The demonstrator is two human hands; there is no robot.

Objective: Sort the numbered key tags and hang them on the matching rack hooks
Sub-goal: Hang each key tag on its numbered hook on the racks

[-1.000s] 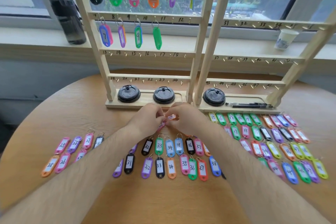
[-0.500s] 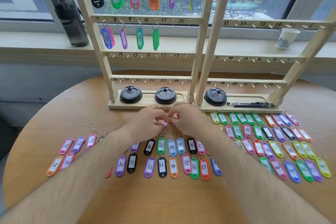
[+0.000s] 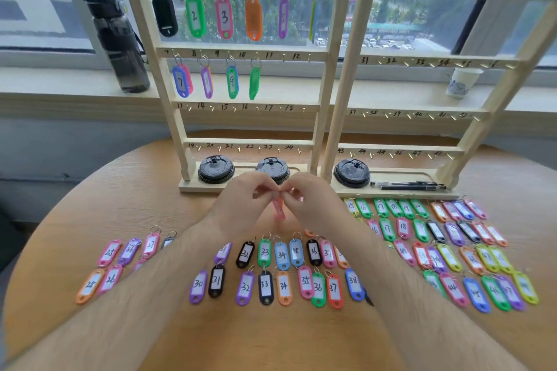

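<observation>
The pink tag (image 3: 279,209) hangs just above the table (image 3: 144,196), at 6 o'clock from the left rack (image 3: 327,69). The left hand (image 3: 241,205) and the right hand (image 3: 315,205) both pinch its top end, probably to set it right for hanging. Its number is hidden.

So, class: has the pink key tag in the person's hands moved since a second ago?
Yes. The pink key tag has swung from lying sideways to hanging straight down, and is now nearer the middle black lid.
</observation>
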